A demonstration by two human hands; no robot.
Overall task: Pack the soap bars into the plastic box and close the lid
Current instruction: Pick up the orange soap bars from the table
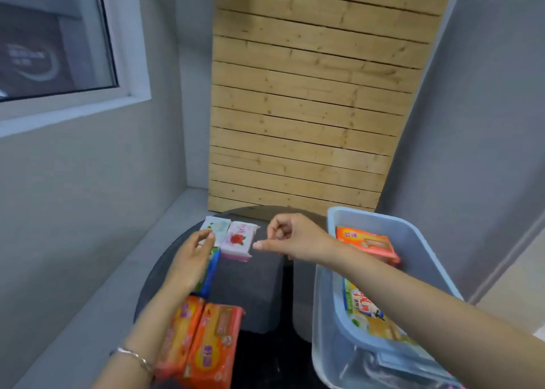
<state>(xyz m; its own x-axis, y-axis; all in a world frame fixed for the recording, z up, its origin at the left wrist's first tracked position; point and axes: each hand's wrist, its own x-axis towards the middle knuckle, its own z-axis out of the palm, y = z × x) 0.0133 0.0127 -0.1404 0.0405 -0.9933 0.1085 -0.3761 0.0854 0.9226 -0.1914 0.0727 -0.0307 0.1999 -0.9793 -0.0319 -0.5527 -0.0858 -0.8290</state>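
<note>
A clear plastic box (324, 315) with a light blue rim stands at the right and holds an orange soap pack (367, 242) and a green-yellow soap pack (365, 312). On the dark round table (265, 353) lie a pink soap bar (239, 240), a white-green bar (216, 226), a blue-green bar (211, 273) and two orange packs (206, 344). My left hand (188, 263) rests flat over the blue-green bar, fingers spread. My right hand (290, 236) hovers just right of the pink bar, fingers loosely curled, holding nothing.
A grey block (250, 288) sits in the table's middle. A slatted wooden panel (309, 93) leans against the wall behind the table. Grey walls close in on both sides, with a window (53, 40) at the upper left.
</note>
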